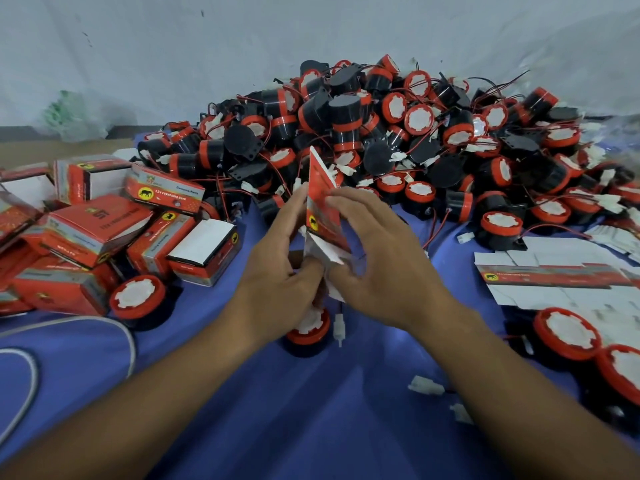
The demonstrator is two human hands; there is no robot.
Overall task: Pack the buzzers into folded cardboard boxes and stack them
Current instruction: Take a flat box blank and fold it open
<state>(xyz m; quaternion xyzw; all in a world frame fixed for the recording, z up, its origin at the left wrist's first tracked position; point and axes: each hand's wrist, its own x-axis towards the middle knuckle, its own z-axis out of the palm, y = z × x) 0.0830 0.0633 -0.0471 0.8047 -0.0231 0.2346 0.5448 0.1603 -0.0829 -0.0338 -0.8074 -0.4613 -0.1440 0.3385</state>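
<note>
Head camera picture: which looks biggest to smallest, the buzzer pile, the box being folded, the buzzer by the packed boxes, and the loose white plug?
1. buzzer pile
2. box being folded
3. buzzer by the packed boxes
4. loose white plug
The box is held nearer the camera, so 2 and 3 are unsure.

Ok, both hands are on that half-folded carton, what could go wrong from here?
The carton, pinched by the left hand and right hand near its white flaps, could crease or tear while being opened. The buzzer beneath them trails a plug that may snag on the flaps when loaded. The buzzer pile behind looks steep and could slide forward.
</note>
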